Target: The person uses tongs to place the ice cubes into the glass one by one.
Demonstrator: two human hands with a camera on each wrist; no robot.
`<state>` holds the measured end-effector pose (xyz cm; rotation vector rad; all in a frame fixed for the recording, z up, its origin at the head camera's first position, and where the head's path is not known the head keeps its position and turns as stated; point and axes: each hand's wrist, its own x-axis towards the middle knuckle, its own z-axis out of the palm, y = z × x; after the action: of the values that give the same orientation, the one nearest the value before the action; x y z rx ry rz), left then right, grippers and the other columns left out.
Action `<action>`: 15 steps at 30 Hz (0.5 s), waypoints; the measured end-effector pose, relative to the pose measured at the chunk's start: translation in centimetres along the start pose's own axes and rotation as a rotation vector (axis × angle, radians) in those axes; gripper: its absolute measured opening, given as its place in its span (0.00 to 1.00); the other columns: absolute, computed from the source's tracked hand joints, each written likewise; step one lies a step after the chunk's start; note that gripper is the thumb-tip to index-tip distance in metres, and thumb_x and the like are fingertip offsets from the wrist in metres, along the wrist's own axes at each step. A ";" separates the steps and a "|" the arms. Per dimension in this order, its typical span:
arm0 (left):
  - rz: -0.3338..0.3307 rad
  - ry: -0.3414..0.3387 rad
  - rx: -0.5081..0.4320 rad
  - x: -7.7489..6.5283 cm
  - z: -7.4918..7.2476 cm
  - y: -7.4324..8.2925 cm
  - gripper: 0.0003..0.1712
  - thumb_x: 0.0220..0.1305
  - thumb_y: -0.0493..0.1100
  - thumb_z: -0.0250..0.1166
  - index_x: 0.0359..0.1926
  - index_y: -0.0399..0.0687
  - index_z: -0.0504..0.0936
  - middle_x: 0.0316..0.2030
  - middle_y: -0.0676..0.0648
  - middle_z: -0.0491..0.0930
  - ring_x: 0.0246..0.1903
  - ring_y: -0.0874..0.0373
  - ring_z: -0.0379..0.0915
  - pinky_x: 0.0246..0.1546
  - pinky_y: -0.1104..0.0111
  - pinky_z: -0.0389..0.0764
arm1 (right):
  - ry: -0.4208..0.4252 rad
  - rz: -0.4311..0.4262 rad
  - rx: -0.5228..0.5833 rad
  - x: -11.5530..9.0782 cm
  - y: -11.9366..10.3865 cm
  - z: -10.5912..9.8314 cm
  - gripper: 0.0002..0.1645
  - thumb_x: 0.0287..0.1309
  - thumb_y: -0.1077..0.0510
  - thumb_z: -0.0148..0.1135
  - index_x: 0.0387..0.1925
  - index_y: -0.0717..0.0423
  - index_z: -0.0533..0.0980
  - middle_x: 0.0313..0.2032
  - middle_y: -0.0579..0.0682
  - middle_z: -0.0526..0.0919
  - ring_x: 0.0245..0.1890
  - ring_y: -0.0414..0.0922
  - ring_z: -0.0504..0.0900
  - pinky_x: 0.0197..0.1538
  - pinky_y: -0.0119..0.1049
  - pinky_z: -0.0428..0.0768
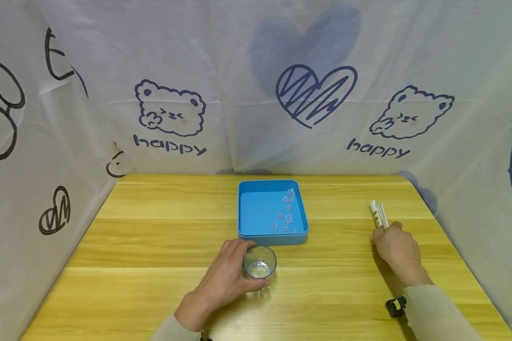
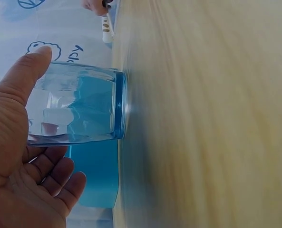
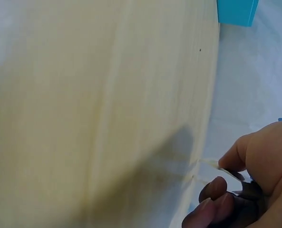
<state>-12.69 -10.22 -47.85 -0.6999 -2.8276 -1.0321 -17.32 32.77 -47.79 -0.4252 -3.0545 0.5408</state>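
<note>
My left hand point(image 1: 224, 274) holds a clear drinking glass point(image 1: 260, 258) by its rim, thumb on the near side and fingers on the far side. The glass stands upright on the table, just in front of a square blue tray point(image 1: 256, 213). In the left wrist view its thick bluish base point(image 2: 121, 104) meets the tabletop. On the right, my right hand point(image 1: 397, 247) grips a pair of white tongs point(image 1: 379, 214), their tips pointing away from me. The right wrist view shows thumb and fingers round the two arms of the tongs. Several small clear pieces point(image 1: 288, 219) lie in the tray's right half.
The light wooden table point(image 1: 145, 237) reaches back to a white cloth point(image 1: 234, 137) printed with bears and hearts. More of this cloth hangs at both sides. A black band point(image 1: 395, 307) sits near the right sleeve cuff.
</note>
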 end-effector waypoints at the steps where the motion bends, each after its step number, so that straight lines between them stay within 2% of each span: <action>1: -0.004 -0.004 -0.002 0.0 0.0 0.0 0.48 0.48 0.60 0.85 0.64 0.43 0.76 0.58 0.48 0.79 0.59 0.53 0.71 0.60 0.55 0.81 | -0.005 -0.002 0.003 0.1 0.0 0.0 0.23 0.74 0.51 0.39 0.36 0.72 0.65 0.22 0.66 0.75 0.21 0.60 0.77 0.22 0.54 0.75; 10: -0.022 -0.014 -0.014 0.0 0.0 -0.1 0.48 0.48 0.61 0.85 0.65 0.45 0.76 0.59 0.50 0.78 0.59 0.54 0.70 0.60 0.56 0.81 | -0.014 0.009 0.003 0.6 0.4 -0.3 0.30 0.79 0.48 0.34 0.35 0.72 0.66 0.25 0.71 0.77 0.25 0.66 0.80 0.27 0.58 0.76; 15: -0.020 -0.008 -0.015 0.0 0.1 -0.1 0.49 0.48 0.61 0.85 0.65 0.45 0.76 0.58 0.50 0.78 0.58 0.54 0.70 0.59 0.56 0.81 | 0.008 0.017 0.021 0.6 0.5 -0.3 0.28 0.79 0.50 0.35 0.35 0.73 0.67 0.24 0.69 0.76 0.24 0.65 0.79 0.26 0.59 0.76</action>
<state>-12.67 -10.24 -47.93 -0.6803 -2.8426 -1.0576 -17.73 33.52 -47.66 -0.4517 -3.0370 0.5695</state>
